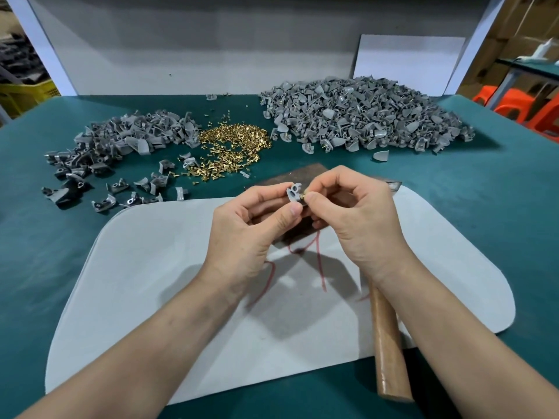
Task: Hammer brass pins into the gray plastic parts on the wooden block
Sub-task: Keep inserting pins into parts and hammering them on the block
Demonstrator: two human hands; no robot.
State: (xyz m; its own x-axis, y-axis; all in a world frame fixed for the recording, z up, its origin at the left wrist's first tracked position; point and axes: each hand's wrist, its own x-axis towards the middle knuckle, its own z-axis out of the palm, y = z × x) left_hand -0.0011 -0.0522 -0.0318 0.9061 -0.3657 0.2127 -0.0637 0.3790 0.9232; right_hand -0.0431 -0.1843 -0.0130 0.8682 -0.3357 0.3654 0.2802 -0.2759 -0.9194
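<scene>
My left hand [251, 225] pinches a small gray plastic part [294, 192] between thumb and fingers, held above the dark wooden block [298, 176]. My right hand [360, 219] pinches a brass pin [303, 195] against the part's right side. The hammer lies on the mat under my right forearm, its wooden handle [388, 346] pointing toward me and its metal head [394, 186] just past the right hand. A heap of loose brass pins [233, 146] lies beyond the block.
A large pile of gray parts [363, 116] sits at the back right and a smaller one [121, 140] at the back left, with strays scattered near the pale mat [151, 282]. The table is covered in green cloth [45, 237]. A white board [408, 58] leans at the back.
</scene>
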